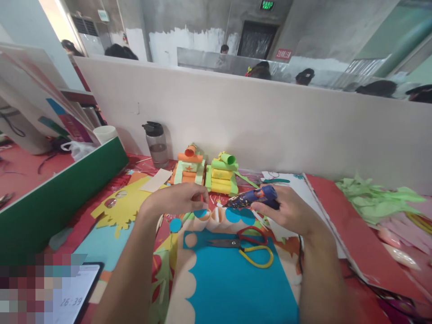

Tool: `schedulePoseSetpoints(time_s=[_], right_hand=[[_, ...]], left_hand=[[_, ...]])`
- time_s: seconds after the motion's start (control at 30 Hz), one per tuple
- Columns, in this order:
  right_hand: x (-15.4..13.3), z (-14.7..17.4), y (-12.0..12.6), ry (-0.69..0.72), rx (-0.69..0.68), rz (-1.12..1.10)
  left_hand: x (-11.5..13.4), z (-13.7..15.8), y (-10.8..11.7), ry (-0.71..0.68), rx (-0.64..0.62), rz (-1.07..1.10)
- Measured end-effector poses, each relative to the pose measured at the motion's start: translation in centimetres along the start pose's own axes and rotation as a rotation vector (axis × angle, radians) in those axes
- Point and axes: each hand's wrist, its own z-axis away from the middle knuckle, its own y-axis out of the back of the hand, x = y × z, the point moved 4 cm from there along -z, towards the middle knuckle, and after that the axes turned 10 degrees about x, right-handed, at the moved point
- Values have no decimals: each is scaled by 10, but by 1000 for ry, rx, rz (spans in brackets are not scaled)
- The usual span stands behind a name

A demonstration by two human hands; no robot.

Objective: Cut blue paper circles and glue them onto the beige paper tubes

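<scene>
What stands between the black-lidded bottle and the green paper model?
In the head view, the orange model stands between the bottle and the green model.

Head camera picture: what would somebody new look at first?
Probably the bright blue sheet at the bottom middle, with red-and-yellow-handled scissors lying on it. Just above, the right hand grips a dark blue glue gun. Farther back, an orange paper model and a green-and-yellow paper model stand side by side before the white partition.
</scene>
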Motion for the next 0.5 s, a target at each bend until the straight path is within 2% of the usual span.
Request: schedulePoseSetpoints(time_s=[0.5], right_hand=[[-6,2,6,44,-22,88]], left_hand=[[0,-1,1,13,-10,-14]])
